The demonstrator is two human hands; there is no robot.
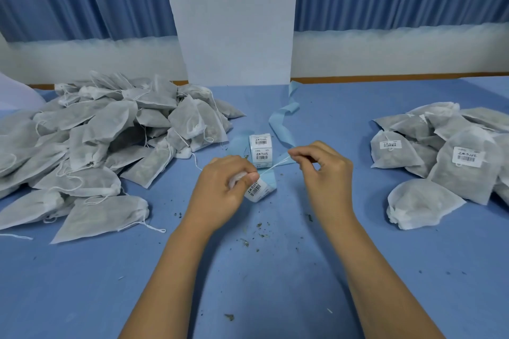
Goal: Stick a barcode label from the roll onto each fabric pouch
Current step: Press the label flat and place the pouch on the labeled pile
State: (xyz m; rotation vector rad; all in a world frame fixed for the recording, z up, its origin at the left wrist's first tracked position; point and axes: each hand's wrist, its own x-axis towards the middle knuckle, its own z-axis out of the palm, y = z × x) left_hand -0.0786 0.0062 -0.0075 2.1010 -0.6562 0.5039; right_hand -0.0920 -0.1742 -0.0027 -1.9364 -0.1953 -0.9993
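Grip: left hand [220, 187] curled round the bunched white neck of a fabric pouch [235, 178], mostly hidden. The right hand [323, 170] pinches its drawstring [275, 166], taut between both hands.

- Barcode label [256, 189]: just below the left thumb, tilted.
- Label roll [260, 149]: upright on the blue table [275, 270] beyond the hands; its labels carry barcodes and characters too small to read.
- Left heap [96, 140]: pouches of grey-green dried matter, none showing a label.
- Right heap [440, 173]: same pouches, two showing labels [467, 157].
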